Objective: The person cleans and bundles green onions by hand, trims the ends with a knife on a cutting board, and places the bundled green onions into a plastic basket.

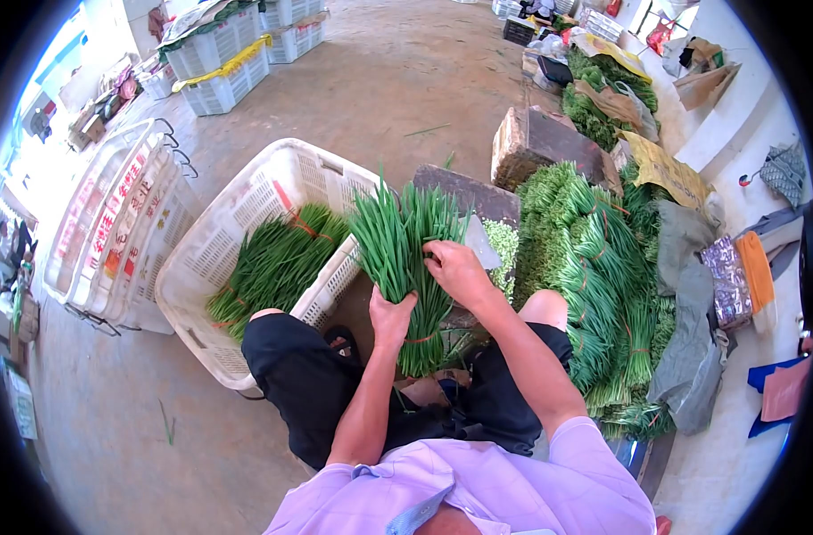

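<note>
A thick bundle of green chives (pixel 411 234) stands nearly upright in front of me, with an orange-red band round its lower part. My left hand (pixel 392 316) is wrapped round the left side of this bundle. At its right side, the bent fingers of my right hand (pixel 455 271) pinch some of the blades. To the left, a white plastic crate (pixel 232 192) holds more banded chives (pixel 290 259). Behind my right hand are a dark block (pixel 469 189), a flat pale plate-like piece (pixel 482 242) and a heap of cut pale stem ends (pixel 503 245).
A long pile of banded chives (pixel 594 276) lies at my right beside grey cloth (pixel 687 312). A brown box (pixel 549 147) stands beyond it. Nested white crates (pixel 125 223) stand at far left, and stacked crates (pixel 219 67) farther back on the concrete floor (pixel 379 80).
</note>
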{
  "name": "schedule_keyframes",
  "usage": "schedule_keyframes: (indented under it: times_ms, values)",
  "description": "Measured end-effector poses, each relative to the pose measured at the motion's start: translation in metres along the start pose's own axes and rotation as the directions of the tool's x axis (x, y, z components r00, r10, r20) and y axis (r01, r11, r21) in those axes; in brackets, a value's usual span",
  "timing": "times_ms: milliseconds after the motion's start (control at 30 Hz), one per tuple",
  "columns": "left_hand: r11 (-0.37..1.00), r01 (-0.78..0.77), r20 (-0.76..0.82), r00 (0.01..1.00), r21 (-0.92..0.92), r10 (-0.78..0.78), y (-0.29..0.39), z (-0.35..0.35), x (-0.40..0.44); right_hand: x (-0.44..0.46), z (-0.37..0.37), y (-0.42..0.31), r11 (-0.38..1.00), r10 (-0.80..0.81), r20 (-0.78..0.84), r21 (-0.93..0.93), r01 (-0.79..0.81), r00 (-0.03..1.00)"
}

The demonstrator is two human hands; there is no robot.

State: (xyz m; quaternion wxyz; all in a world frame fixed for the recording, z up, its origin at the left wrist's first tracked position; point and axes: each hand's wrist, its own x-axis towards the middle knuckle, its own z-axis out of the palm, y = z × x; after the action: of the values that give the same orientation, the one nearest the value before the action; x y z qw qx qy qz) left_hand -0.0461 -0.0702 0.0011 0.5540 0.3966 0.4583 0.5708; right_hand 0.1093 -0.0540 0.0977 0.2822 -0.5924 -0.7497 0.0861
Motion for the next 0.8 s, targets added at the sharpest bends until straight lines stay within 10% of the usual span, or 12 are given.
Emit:
schedule_keyframes:
  times_ms: [67,133,233,367,633,700,733,800]
  values:
    - [0.999,-0.011,-0.001,1.0,0.04,0.011,0.0,-0.001,0.0,0.001,-0.002,-0.003,0.999,-0.028,0.013,-0.031,0.029,1.0]
    - [0.999,-0.017,-0.001,1.0,0.047,0.018,0.0,-0.001,0.0,0.001,-0.007,-0.014,0.615,0.443,0.235,0.622,-0.484,0.865]
    - [1.0,-0.015,-0.003,1.0,0.015,0.015,-0.007,-0.002,0.002,0.0,-0.004,-0.007,0.372,0.496,0.123,0.864,-0.339,0.859]
    - [1.0,0.024,0.06,0.998,-0.01,-0.023,-0.013,-0.001,0.004,-0.015,0.003,-0.035,0.816,0.274,0.176,0.477,-0.325,0.946]
    - [1.0,-0.027,0.007,1.0,0.01,0.027,-0.007,-0.002,0.003,-0.012,0.028,-0.021,0.939,0.099,0.085,0.323,-0.121,0.991]
    - [0.999,-0.005,0.019,1.0,-0.054,0.006,-0.003,-0.002,0.004,-0.01,0.023,-0.019,0.547,0.426,0.273,0.681,-0.486,0.862]
    - [0.998,-0.007,0.017,1.0,-0.057,0.008,-0.002,-0.002,0.006,-0.007,0.018,-0.015,0.55,0.424,0.273,0.679,-0.485,0.863]
    - [0.998,0.013,-0.013,1.0,-0.055,-0.013,-0.014,-0.008,0.009,-0.005,0.002,-0.008,0.078,0.377,0.136,0.981,-0.178,0.916]
